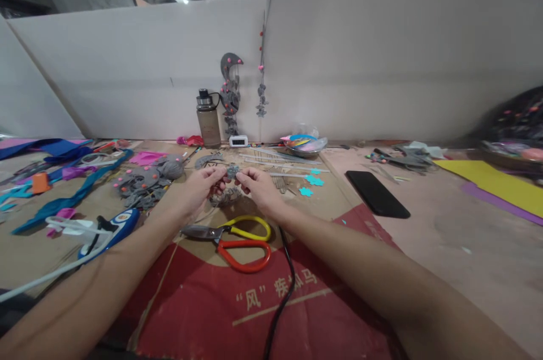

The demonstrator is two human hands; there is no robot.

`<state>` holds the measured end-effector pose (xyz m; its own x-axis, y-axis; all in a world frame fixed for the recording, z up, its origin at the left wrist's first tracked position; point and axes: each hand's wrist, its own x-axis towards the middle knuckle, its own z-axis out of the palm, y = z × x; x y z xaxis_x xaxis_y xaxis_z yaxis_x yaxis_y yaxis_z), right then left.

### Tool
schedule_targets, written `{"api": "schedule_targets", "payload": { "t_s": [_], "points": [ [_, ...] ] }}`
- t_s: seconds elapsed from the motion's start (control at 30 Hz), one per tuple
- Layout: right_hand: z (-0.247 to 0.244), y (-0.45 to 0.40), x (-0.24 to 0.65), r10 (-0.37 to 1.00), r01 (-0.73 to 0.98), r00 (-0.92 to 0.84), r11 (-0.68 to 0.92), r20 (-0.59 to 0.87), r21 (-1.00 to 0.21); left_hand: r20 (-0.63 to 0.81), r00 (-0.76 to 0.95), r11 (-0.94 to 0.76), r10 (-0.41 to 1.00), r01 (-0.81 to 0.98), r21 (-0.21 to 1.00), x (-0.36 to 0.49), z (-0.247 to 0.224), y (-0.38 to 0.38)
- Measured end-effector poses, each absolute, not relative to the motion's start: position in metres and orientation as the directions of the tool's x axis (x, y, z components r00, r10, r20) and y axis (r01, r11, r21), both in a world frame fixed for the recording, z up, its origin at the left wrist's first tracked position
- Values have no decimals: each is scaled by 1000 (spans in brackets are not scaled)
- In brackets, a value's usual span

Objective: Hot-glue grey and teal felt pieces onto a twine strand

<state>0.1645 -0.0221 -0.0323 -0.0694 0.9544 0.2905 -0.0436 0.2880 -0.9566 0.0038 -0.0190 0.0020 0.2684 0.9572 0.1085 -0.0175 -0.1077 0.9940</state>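
Observation:
Between my two hands is a small grey felt flower (pixel 232 172). My left hand (pixel 207 182) pinches its left side, and my right hand (pixel 257 183) pinches the right side, both with fingers closed. Just beneath the hands lies a tangle of grey string and felt pieces (pixel 224 197). Scissors (pixel 246 241) with one yellow and one red handle rest on the cardboard close to me. To the right of my right hand are several turquoise felt flowers (pixel 314 180). A heap of grey felt pieces with pink and orange dots (pixel 142 183) sits beyond my left forearm.
A bottle (pixel 208 122) and a small white digital clock (pixel 238 141) stand by the white partition (pixel 382 60), where grey felt hangings (pixel 231 86) hang. A black phone (pixel 376 194) lies right. A blue-and-white corded tool (pixel 110 233) is left; a black cable (pixel 285 292) crosses the red cardboard.

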Motion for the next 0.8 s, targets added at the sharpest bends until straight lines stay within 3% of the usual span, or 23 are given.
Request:
{"api": "schedule_targets", "payload": {
  "t_s": [0.2, 0.53, 0.67, 0.8],
  "points": [
    [-34, -26, 165, 944, 35, -63, 328, 325, -944, 178, 271, -231, 946, 176, 957, 3, -1, -21],
    [-31, -28, 166, 946, 21, -44, 323, 322, -946, 164, 119, -155, 979, -75, 985, -4, -1, -10],
    [-24, -42, 173, 921, 173, -119, 386, 370, -906, 197, 36, -189, 980, -154, 970, -11, 1, 0],
    [-17, -69, 181, 873, 449, -275, 486, 402, -750, 182, -8, -180, 983, -201, 963, -16, 2, 4]
  ]
}}
